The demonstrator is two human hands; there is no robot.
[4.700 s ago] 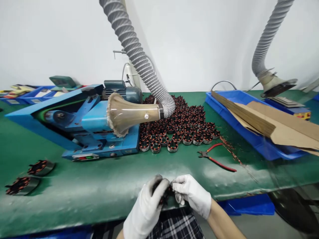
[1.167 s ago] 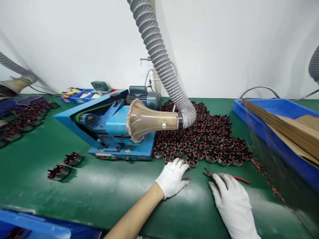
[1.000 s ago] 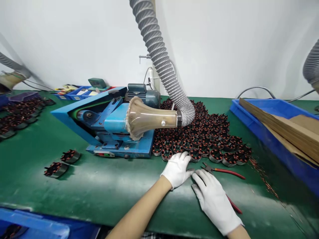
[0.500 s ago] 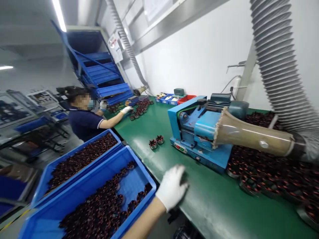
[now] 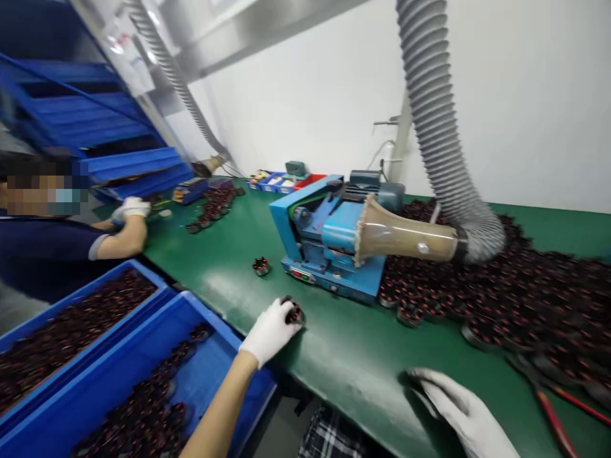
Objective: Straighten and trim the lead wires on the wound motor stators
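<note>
My gloved left hand (image 5: 270,331) is closed on a dark copper-wound stator (image 5: 292,312) that sits on the green bench (image 5: 344,356) near its front edge. A second loose stator (image 5: 261,266) stands a little farther back, left of the blue machine (image 5: 329,254). My gloved right hand (image 5: 461,413) lies flat on the bench at the lower right, fingers spread and holding nothing. Red-handled pliers (image 5: 548,407) lie just to its right.
A big heap of stators (image 5: 501,286) covers the bench right of the machine, under the grey hose with its tan horn (image 5: 405,235). Two blue bins (image 5: 210,356) of stators stand below the bench at my left. A co-worker's gloved hand (image 5: 131,207) works farther left.
The view has swung left. My left hand went from the heap's edge to the bench's left front and now grips a stator. My right hand left the pliers and lies flat.
</note>
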